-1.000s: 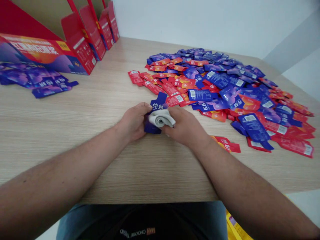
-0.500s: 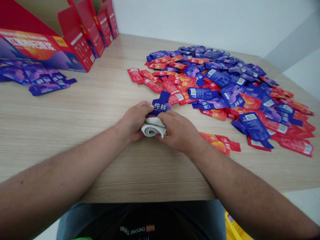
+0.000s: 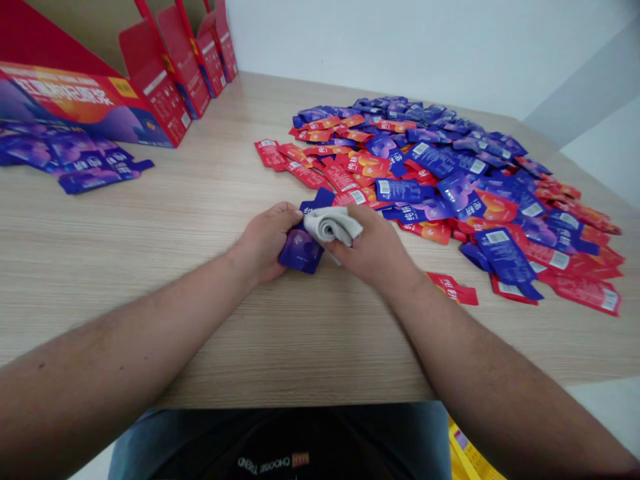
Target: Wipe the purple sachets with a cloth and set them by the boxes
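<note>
Between the thumb and fingers of my left hand [image 3: 267, 241] is a blue-purple pouch [image 3: 301, 251], its narrow neck pointing away from me. My right hand [image 3: 376, 245] is closed around a rolled white cloth [image 3: 333, 225]. The cloth lies against the upper part of the pouch and covers some of its print. Both hands are just above the wooden table. A red and orange pouch [image 3: 453, 289] lies by my right forearm, partly hidden by it.
A broad heap of blue and red pouches [image 3: 430, 167] spreads over the right and back of the table [image 3: 210, 180]. At the left, several blue pouches [image 3: 100, 167] lie before an open red box [image 3: 155, 100], with more boxes behind. A white wall closes off the back.
My right hand and the cloth have moved up and to the right across the pouch, uncovering its lower part. My left hand has stayed nearly in place, holding the pouch.
</note>
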`<action>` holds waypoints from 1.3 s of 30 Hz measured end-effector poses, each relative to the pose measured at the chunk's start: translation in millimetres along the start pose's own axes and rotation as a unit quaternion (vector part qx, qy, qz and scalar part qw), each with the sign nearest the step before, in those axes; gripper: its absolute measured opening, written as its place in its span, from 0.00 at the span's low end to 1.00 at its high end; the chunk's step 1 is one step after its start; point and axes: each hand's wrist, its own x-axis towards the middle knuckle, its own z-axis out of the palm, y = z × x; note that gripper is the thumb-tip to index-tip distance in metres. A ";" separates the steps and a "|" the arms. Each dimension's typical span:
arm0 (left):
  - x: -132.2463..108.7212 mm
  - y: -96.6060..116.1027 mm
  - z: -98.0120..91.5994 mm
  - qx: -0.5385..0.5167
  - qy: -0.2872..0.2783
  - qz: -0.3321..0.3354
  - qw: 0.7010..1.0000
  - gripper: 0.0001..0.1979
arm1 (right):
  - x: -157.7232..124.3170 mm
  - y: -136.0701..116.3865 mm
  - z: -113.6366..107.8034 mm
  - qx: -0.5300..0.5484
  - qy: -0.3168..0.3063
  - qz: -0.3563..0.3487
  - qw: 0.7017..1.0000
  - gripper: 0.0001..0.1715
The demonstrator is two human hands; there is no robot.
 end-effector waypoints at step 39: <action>-1.2 0.5 -2.8 -0.044 -0.046 -0.037 0.997 0.07 | -6.5 -14.7 1.6 0.010 -0.071 -0.042 0.997 0.12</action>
